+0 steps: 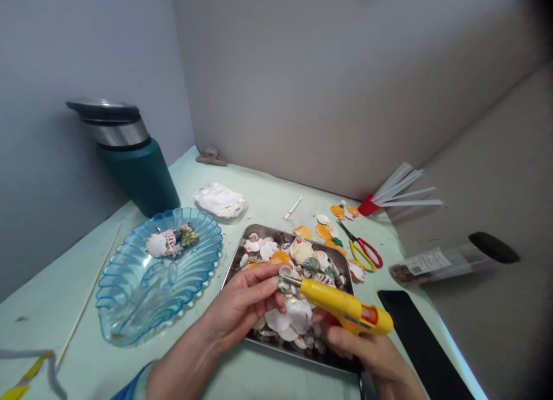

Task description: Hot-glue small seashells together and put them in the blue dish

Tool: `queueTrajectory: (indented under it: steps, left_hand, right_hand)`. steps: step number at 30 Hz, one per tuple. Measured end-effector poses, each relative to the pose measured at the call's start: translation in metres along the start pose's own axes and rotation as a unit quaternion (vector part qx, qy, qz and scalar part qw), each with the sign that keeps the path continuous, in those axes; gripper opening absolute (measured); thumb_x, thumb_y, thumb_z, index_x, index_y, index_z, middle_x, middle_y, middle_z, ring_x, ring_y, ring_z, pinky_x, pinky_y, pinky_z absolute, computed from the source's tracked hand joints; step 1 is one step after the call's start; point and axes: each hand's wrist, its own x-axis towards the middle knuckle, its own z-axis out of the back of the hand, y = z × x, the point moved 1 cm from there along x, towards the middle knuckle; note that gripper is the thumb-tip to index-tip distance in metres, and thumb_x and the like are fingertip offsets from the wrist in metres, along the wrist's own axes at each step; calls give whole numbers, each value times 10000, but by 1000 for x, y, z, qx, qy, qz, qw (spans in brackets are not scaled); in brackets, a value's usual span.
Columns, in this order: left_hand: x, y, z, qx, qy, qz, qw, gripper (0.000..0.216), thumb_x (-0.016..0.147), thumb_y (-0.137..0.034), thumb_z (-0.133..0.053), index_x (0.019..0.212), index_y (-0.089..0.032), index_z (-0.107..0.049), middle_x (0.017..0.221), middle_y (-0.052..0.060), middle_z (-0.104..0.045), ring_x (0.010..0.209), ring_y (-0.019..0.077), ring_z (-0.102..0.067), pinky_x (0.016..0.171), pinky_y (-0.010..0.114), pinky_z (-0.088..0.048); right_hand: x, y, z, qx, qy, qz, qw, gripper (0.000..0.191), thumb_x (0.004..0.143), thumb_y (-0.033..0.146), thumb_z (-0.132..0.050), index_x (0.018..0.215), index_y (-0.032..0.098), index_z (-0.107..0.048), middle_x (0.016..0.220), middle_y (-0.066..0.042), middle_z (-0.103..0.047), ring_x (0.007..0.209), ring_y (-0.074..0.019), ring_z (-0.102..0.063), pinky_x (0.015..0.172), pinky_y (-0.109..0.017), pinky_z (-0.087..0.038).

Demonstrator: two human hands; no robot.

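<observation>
The fingers of the left hand are closed around a small shell, with the thumb below it and the other fingers on top. They hold it just above the near part of a metal tray. The right hand grips a yellow glue gun, its fingers wrapped around the handle from below. The metal tip of the gun touches the small shell.

The tray lies on the pale green counter, directly in front of the person, and it is full of shells in white, orange and green. Some more orange shells lie loose on the counter just behind it, beside scissors with one yellow and one red handle. To the left of the tray stands a blue glass dish with a few shells in its far end. Behind the dish a dark green bottle with a steel lid stands near the wall. A black phone lies flat to the right of the tray, and a clear jar with a black cap lies on its side beyond it.
</observation>
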Motion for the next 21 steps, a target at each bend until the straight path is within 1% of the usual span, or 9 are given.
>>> queueTrajectory:
  steps: [3, 6, 11, 16, 21]
  left_hand:
    - [1, 0, 1, 2, -6, 3, 1000, 326, 683, -216, -801, 995, -134, -752, 791, 59, -666, 594, 84, -583, 633, 224, -496]
    - [1, 1, 1, 5, -8, 9, 1000, 335, 690, -221, -795, 1010, -132, -746, 737, 53, -657, 597, 96, -586, 641, 233, -502]
    - [0, 0, -1, -3, -13, 16, 1000, 299, 673, -215, -805, 960, -147, -759, 746, 44, -659, 592, 97, -580, 639, 246, -506]
    - [-1, 1, 1, -12, 14, 22, 1000, 262, 697, -218, -786, 951, -159, -765, 709, 44, -664, 576, 102, -592, 637, 244, -500]
    - [-2, 3, 4, -9, 28, 25, 999, 258, 738, -215, -751, 990, -157, -755, 689, 46, -667, 572, 106, -601, 631, 235, -494]
  right_hand:
    - [0, 5, -3, -16, -24, -11, 1000, 359, 770, 467, -719, 962, 164, -722, 554, 46, -438, 467, -67, -366, 419, -194, -311]
    - [0, 9, -5, -29, -34, -4, 999, 354, 769, 472, -718, 933, 159, -722, 562, 37, -459, 473, -70, -376, 419, -194, -316]
    - [1, 13, -5, -43, -16, 24, 999, 323, 782, 455, -709, 929, 169, -724, 591, 18, -512, 474, -71, -386, 422, -192, -349]
    - [1, 11, -5, -28, -6, 39, 999, 282, 791, 409, -718, 943, 172, -730, 587, 21, -522, 463, -62, -399, 433, -184, -373]
    - [-1, 8, -3, -35, -8, 46, 998, 277, 790, 411, -716, 942, 180, -729, 608, 13, -554, 481, -74, -442, 456, -191, -412]
